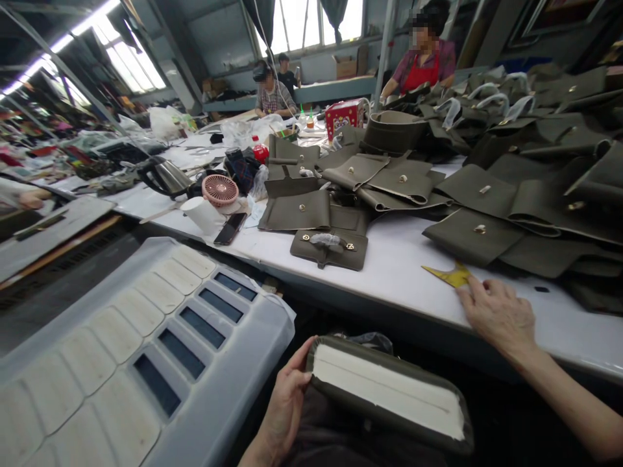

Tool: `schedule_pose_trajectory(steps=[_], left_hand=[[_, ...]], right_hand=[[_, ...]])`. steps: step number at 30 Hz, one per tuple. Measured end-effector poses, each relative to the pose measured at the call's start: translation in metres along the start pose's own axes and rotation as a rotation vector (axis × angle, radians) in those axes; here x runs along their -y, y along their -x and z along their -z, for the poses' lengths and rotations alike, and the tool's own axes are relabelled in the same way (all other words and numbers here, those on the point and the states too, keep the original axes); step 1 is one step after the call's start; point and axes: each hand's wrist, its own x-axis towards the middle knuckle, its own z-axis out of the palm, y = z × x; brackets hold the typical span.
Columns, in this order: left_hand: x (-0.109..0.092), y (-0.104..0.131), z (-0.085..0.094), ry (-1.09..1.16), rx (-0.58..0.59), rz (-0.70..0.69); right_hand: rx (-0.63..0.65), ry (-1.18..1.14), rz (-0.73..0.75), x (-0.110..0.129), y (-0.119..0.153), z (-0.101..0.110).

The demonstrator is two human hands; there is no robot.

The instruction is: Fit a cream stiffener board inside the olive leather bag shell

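My left hand (287, 395) grips the near left corner of a dark olive handbag (379, 350), thumb on its edge. The bag is tilted over my lap, and a pale, flat block (384, 389) with a thin line along it fills its upturned side. At the table's front edge, my right hand (501, 318) has its thumb and fingers closed on a flat yellow piece (455, 275) with a pointed tip; its exact kind is unclear. Beyond it lies an olive bag panel (467, 237) with a metal clasp. Left of that rests a flap with a wrapped handle (328, 250).
Many olive bag parts (549, 188) are piled on the white table (389, 259). A phone (230, 228), pink fan (220, 189), white roll (202, 214) and steel kettle (168, 178) stand left. A covered board with pale panels (117, 334) lies at my left. Other people work across the table.
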Motion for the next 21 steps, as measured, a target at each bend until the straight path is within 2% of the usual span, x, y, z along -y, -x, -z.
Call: schedule_pose_trajectory(steps=[4,8,13,16,19,21], left_hand=[[0.001,-0.001,-0.005,-0.045,-0.043,-0.031],[0.008,-0.006,-0.004,-0.151,-0.056,-0.085],[0.020,-0.009,-0.002,-0.325,-0.175,-0.192],[0.021,-0.007,-0.003,-0.430,-0.193,-0.214],[0.016,-0.005,-0.003,-0.607,-0.176,-0.189],[0.011,-0.009,-0.002,-0.807,-0.189,-0.205]], right_hand=[[-0.045,-0.032,-0.011,0.000,0.000,-0.010],[-0.049,-0.207,-0.080,-0.001,-0.004,-0.020],[-0.035,-0.352,-0.092,0.002,0.000,-0.004],[-0.060,-0.494,-0.148,0.011,0.024,0.015],[-0.056,-0.690,-0.229,0.028,0.072,0.037],[-0.021,-0.811,-0.260,0.043,0.107,0.051]])
